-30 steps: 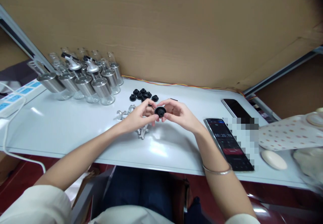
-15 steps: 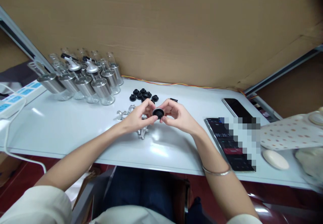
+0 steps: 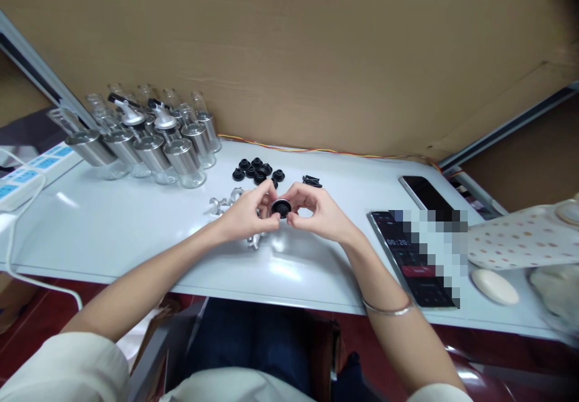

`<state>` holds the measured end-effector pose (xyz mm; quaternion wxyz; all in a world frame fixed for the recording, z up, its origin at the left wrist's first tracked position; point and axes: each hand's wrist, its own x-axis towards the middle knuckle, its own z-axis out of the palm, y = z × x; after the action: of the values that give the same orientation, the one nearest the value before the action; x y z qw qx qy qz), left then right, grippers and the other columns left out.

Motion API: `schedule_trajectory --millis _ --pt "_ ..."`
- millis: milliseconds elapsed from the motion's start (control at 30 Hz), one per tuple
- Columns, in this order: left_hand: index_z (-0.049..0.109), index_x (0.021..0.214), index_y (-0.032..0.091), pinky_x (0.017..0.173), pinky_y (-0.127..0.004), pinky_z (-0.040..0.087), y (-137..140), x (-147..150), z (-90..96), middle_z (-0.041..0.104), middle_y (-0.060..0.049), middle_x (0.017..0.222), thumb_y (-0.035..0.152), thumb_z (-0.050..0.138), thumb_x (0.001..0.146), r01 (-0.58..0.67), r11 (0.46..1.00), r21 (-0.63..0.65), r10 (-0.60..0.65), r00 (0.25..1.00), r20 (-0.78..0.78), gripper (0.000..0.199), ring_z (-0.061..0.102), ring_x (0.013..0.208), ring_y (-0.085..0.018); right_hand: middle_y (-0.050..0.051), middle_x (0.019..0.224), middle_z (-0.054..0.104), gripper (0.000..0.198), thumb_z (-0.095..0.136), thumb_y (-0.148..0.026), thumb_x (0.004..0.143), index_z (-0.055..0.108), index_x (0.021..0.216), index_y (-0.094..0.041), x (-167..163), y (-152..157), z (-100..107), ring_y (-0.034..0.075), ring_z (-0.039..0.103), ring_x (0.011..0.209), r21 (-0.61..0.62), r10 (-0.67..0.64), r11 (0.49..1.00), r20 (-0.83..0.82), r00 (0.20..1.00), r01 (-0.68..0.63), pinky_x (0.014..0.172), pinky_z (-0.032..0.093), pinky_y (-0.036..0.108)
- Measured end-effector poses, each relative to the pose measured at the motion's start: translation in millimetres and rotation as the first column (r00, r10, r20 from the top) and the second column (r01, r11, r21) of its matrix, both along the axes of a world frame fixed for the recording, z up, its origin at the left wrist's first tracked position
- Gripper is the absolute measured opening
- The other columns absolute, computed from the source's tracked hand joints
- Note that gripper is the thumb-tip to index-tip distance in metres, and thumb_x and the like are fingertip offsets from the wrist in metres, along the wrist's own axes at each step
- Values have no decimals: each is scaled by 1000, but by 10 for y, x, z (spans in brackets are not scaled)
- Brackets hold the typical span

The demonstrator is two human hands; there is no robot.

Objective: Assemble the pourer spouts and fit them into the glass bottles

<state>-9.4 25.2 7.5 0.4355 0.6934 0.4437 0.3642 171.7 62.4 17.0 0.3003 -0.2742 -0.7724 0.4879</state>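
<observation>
Between both sets of fingertips, just above the table, is a pourer cap (image 3: 281, 209) with a silver rim and a black stopper inside it, its round face tilted toward me. My left hand (image 3: 248, 213) is closed on its left side, thumb below and fingers above. On the opposite side my right hand (image 3: 319, 213) grips it in the same way. Silver spout pieces (image 3: 218, 205) lie beside and partly behind my left hand. Beyond my fingers sit several black rubber stoppers (image 3: 238, 174). Small black clips (image 3: 312, 181) lie just past my right hand.
Glass bottles with steel sleeves (image 3: 183, 157) crowd the back left, two topped with pourers (image 3: 166, 121). A power strip (image 3: 34, 175) lies at the left edge. On the right are two phones (image 3: 425, 192), a white oval object (image 3: 494, 287) and a dotted pouch (image 3: 520, 239).
The cap has shifted slightly left and down, still held by both hands. My thumbs have moved lower on it, and more of the black clips now shows behind my right hand.
</observation>
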Motion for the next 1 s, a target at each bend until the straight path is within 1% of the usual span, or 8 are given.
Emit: schedule_trajectory --millis 167,300,400,567,767,867,1000 --pt "39 78 20 47 -19 33 -8 -11 8 46 9 56 21 56 67 1 1000 10 -1 999 -40 20 43 47 -7 -1 71 59 11 59 -17 67 55 77 -18 7 5 -9 11 51 60 25 -10 1000 9 1000 9 60 42 24" --pt "40 79 20 53 -21 38 7 -19 15 52 6 62 23 55 69 18 1000 25 -16 998 -63 18 50 56 -10 -1 68 57 11 59 -17 67 55 77 -18 6 9 -11 11 50 59 15 -12 1000 6 1000 12 59 41 24" --pt "39 80 20 56 -23 42 17 -21 20 54 4 67 27 54 71 28 999 25 -27 998 -50 18 55 61 -12 -1 68 57 11 60 -18 67 55 77 -17 3 9 -8 12 50 60 -5 -5 1000 -5 1000 5 59 41 24" --pt "38 81 20 57 -24 43 21 -34 5 52 4 68 28 54 72 46 998 35 -45 998 -35 19 56 62 -13 0 71 59 13 61 -19 67 55 79 -17 0 2 4 12 51 61 -10 -8 1000 -13 1000 8 60 42 25" --pt "39 82 20 57 -24 43 34 -53 -12 55 2 71 29 53 74 67 996 61 -64 997 -49 18 57 66 -14 0 69 58 12 61 -19 67 55 77 -18 -5 -5 17 12 51 61 -4 -13 1000 0 1000 13 60 43 25" --pt "39 82 20 55 -23 42 32 -51 0 55 2 71 32 52 76 67 996 63 -64 997 -47 19 58 65 -14 0 70 58 13 60 -18 66 55 78 -17 -2 -7 18 12 51 62 -9 -13 1000 -4 1000 13 61 43 25" --pt "40 83 20 57 -25 44 26 -50 6 55 2 70 32 54 75 58 996 73 -53 997 -60 20 58 64 -14 0 71 58 14 59 -17 66 56 79 -17 3 -8 16 12 50 62 -11 -13 1000 -16 1000 13 61 42 25"
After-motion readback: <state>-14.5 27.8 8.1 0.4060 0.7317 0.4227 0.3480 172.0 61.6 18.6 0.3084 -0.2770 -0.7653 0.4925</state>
